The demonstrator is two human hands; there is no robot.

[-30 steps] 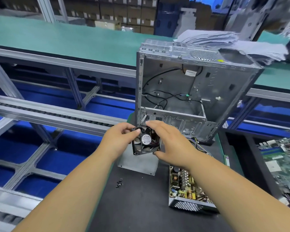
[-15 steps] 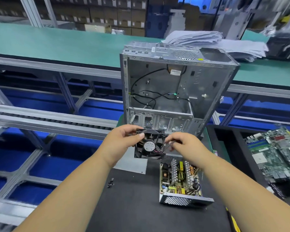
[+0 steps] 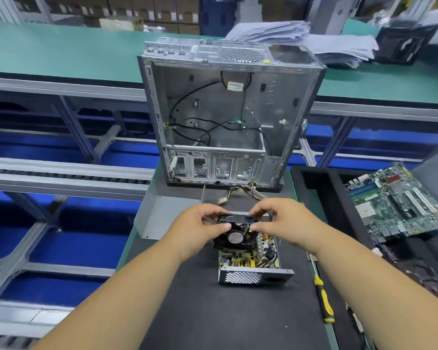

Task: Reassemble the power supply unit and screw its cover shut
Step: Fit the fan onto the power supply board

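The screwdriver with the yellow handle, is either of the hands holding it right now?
No, the screwdriver lies untouched on the black mat, while the left hand and right hand both grip the fan.

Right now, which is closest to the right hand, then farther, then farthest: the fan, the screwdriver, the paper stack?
1. Fan: held in the right hand.
2. Screwdriver: on the mat, nearer the person, right side.
3. Paper stack: far back, behind the computer case.

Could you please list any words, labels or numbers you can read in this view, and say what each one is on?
None can be read.
Round label on the fan hub: print too small.
White tag inside the computer case: blurred.
Yellow sticker on the case top: blurred.
Motherboard markings: too small.
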